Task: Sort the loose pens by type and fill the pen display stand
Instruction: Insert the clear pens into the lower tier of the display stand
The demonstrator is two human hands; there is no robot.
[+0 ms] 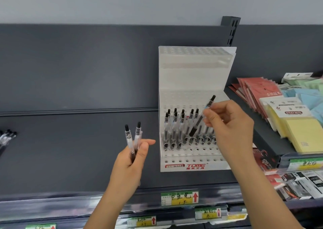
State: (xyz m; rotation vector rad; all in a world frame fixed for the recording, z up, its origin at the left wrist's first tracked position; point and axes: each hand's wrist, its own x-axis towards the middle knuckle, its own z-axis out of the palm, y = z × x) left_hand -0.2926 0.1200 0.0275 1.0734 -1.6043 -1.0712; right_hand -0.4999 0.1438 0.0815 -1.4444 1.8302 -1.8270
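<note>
Pen display stand [192, 78], white, stepped, perforated

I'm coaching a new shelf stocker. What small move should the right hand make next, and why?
Probably tip the pen upright and lower it into an empty hole of the display stand: the right hand pinches it tilted above open holes, beside filled ones.

The front of the pen stand [192, 78] reads "TOME"; a yellow pad pack [300, 129] reads "STICKY NOTE".

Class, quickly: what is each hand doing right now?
Left hand: grips two clear pens.
Right hand: pinches one pen at the pen display stand.
</note>
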